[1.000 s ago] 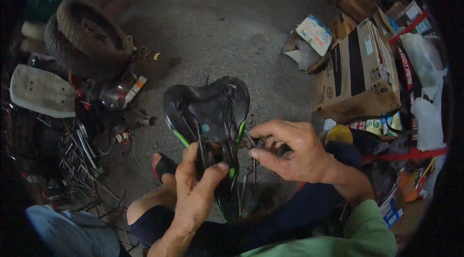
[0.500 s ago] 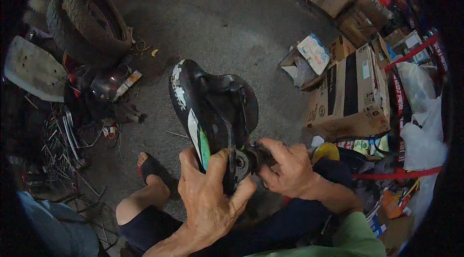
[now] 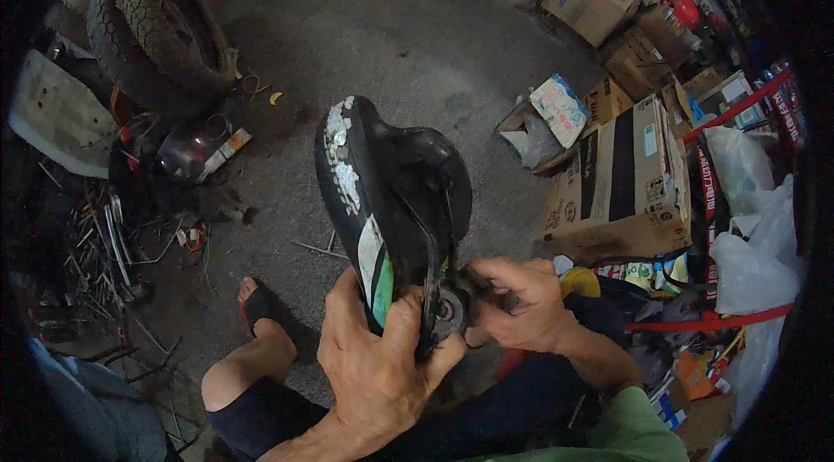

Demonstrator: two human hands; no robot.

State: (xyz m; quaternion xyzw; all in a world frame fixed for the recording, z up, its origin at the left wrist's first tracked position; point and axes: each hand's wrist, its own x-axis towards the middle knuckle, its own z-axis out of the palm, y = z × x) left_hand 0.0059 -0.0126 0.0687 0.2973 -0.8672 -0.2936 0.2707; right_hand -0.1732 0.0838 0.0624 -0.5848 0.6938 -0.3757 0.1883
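The left hand (image 3: 375,366) clasps a black bicycle saddle (image 3: 384,192) at centre; the right hand (image 3: 521,305), at 4 o'clock, curls at its round clamp (image 3: 449,312), any hold hidden; the saddle has just rolled from underside-up onto its side, laying the clamp's face open to view; its broad end points toward 12, long axis running roughly 11 to 5.

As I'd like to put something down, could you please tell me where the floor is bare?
The widest bare patch is the floor beyond the bicycle seat, between the tires and the striped cardboard box. Crowded: metal rods at left, plastic bags at right.
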